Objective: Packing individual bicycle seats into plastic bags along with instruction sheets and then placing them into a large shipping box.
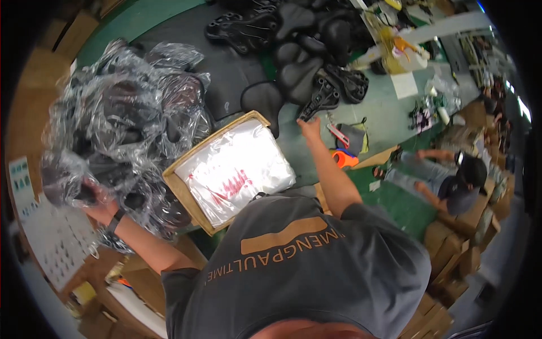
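Black saddle (319,99) gripped by right hand (309,127) at bench centre; left hand (99,206) clutches bagged saddles (124,130); bagging likely follows.

The scene is evenly lit from overhead with soft, weak shadows, and white glare breaks across the crinkled plastic wrap (121,121) gripped by the left hand (99,206) and on the stack of clear bags (234,169) between the two hands. The fisheye lens bends straight edges and leaves a black rim around the picture. Beyond the right hand (309,127), the far bench turns soft and slightly washed out.
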A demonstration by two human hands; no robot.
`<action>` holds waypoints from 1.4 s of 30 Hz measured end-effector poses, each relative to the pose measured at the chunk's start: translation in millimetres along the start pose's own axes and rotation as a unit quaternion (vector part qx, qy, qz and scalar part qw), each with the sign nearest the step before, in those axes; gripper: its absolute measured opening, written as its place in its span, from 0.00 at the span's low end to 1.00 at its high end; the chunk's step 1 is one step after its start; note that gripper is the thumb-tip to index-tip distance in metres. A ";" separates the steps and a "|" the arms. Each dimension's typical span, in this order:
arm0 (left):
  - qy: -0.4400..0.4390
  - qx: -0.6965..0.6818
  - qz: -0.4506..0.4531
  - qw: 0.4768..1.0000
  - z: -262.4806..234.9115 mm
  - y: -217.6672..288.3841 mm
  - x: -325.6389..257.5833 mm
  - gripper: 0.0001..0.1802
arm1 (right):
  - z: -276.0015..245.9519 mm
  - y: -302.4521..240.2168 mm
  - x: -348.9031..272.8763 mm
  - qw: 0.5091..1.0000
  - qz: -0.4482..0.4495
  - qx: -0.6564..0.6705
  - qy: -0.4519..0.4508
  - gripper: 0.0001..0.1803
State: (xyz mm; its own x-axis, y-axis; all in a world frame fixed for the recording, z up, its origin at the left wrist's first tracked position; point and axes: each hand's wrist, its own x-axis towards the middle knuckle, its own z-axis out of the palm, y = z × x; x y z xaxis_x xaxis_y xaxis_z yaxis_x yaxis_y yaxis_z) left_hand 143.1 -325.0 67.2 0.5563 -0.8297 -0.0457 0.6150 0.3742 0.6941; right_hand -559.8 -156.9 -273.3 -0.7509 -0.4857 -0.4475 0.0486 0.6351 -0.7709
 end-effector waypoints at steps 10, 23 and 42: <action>-0.343 0.640 -0.051 0.685 -0.2 -208.6 -246.7 0.09 | 15.4 -22.1 63.9 0.984 0.048 -0.092 0.145 0.64; -0.442 0.726 -0.068 0.522 -63.8 -340.9 -358.8 0.17 | -241.4 -26.4 -208.8 0.974 -0.143 0.163 -0.061 0.37; -0.490 0.608 -0.082 0.620 -82.1 -320.9 -360.1 0.16 | -215.0 27.5 -350.7 0.958 -0.114 0.211 -0.160 0.34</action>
State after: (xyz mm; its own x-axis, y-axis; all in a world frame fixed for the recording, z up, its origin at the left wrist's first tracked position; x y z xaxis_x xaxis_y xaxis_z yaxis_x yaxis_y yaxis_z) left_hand -208.7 -112.3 -198.1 -0.4309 -0.8911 -0.1425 -0.5878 0.1574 0.7935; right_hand -436.8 160.1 -40.1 -0.5363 -0.7852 -0.3097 0.2193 0.2246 -0.9494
